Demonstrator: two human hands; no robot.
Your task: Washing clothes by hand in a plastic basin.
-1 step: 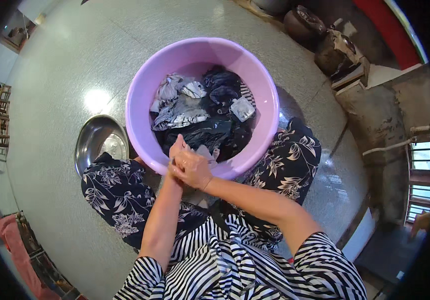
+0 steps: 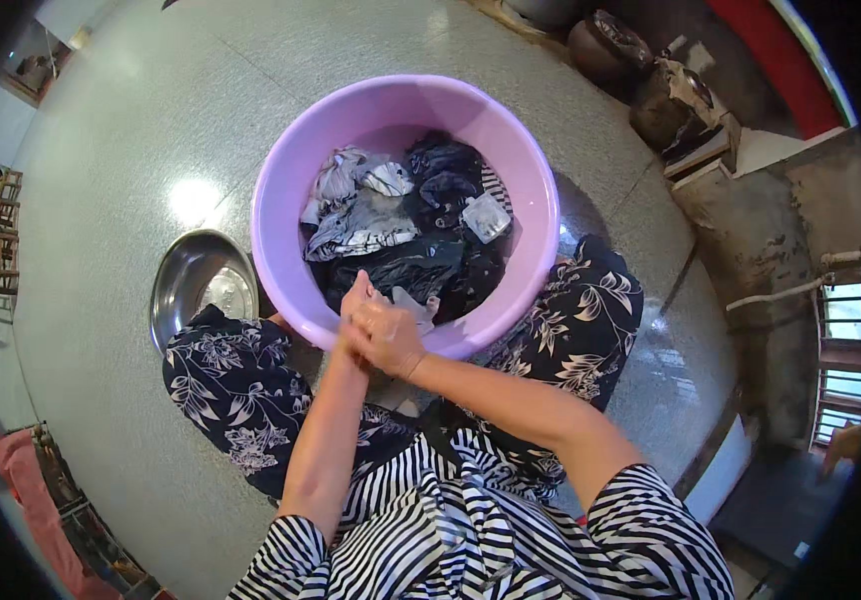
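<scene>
Head view: crumpled black, grey clothes (image 2: 396,258) in lilac tub (image 2: 421,103).

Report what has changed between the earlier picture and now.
Nothing clearly moved; nothing was taken hold of or let go. The right hand stays against the left hand; the lilac tub, wet clothes and metal bowl are as before.

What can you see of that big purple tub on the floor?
The tub is round, wide and pale purple, with a smooth rim; it looks like plastic. It stands upright on the floor, open side up, its near side between the person's legs. Dark and grey clothes and a clear squarish container lie inside. The left hand and right hand meet over its near rim; contact there is unclear.
</scene>
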